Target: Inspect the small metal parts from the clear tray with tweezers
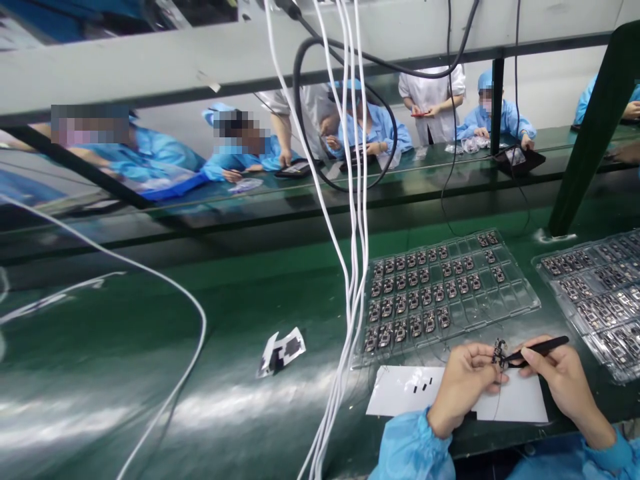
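Between the fingertips of my left hand (467,377) is a small black circuit board (499,353) with a thin wire hanging from it. Black tweezers (543,347) are pinched in my right hand (563,380), their tips at the board. Below both hands lies a white sheet (400,390) carrying a few small black strips (424,385). Just beyond it, a clear plastic tray (510,303) holds rows of similar boards, with some compartments bare. My left hand partly covers the sheet.
A second tray of boards (600,293) stands at the right. White cables (350,267) hang down left of the first tray. A white sheet with black pieces (283,352) lies left of them. A green post (585,153) rises behind. Several people in blue work across the bench.
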Available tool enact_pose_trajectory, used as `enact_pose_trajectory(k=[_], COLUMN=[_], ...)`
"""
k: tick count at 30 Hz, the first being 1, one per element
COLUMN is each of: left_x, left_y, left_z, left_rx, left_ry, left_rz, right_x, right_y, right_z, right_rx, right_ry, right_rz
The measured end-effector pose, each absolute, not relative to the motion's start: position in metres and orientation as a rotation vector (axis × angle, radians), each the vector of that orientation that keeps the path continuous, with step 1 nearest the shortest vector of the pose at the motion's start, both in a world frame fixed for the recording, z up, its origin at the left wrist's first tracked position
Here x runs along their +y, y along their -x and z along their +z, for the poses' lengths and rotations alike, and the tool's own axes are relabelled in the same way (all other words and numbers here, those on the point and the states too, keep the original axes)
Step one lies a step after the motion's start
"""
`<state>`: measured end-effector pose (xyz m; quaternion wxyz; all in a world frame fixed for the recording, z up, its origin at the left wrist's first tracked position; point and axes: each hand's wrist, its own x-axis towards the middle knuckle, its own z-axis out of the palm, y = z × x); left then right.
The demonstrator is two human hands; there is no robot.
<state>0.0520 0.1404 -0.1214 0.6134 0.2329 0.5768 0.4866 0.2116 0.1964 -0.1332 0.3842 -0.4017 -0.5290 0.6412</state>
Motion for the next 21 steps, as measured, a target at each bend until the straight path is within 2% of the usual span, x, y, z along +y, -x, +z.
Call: enact_pose_trajectory(k=[12,21], left_x=[0.141,0.138], left_y=[-0.054,-0.053], left_z=[-0.121,-0.120], left_rx=[1.380,1.350], left_ry=[-0.531,-0.534], left_rz=[1.139,1.161], right_x=[0.192,0.185], right_y=[-0.216,-0.215], right_z=[-0.140,-0.142], right_rx=[-1.590,-1.563], right_ry=[0.976,0.924], right_rz=[1.493,1.373])
